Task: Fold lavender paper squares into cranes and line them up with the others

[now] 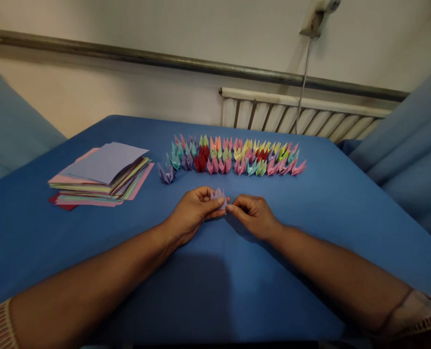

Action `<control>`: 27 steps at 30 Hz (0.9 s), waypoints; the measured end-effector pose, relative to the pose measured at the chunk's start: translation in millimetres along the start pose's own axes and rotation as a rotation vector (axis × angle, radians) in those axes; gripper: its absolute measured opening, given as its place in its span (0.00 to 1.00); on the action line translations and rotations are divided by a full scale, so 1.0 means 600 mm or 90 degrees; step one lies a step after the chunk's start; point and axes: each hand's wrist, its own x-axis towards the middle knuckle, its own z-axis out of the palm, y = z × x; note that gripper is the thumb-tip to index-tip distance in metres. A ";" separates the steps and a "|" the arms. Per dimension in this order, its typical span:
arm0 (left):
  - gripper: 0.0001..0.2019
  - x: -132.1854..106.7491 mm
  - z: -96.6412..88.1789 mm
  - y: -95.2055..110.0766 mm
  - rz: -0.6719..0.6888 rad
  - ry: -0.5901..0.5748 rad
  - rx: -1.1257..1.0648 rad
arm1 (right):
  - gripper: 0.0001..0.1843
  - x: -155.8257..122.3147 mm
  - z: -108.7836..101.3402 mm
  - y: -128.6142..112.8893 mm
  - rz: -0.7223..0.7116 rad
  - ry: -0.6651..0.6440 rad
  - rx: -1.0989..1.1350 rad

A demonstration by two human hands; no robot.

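Between my two hands is a small lavender origami crane (219, 196), its pointed tips facing up. My left hand (197, 209) grips it from the left, thumb across its front. Fingertips of my right hand (253, 213) are pinched together at its lower right edge, touching the paper. Behind the hands, several rows of folded paper cranes (225, 166) in pink, red, yellow, green, teal and purple stand on the table. A lone purple crane (167, 173) stands at the left front of these rows.
A stack of coloured paper sheets (106, 165), lavender on top, lies at the left of the blue-covered table (157, 300). Beyond the far edge are a radiator (288, 99) and a wall pipe (171, 60). A cord (304, 80) hangs from a socket. Blue curtains (404, 126) flank the table.
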 end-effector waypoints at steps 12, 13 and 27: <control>0.15 -0.001 0.001 -0.011 -0.010 -0.054 0.098 | 0.04 0.002 -0.006 -0.007 -0.063 0.076 0.082; 0.15 -0.001 0.000 -0.011 -0.012 -0.054 0.104 | 0.04 0.002 -0.005 -0.006 -0.060 0.073 0.090; 0.13 -0.001 0.001 -0.014 -0.004 -0.041 0.113 | 0.17 -0.006 -0.006 -0.010 -0.120 0.035 -0.019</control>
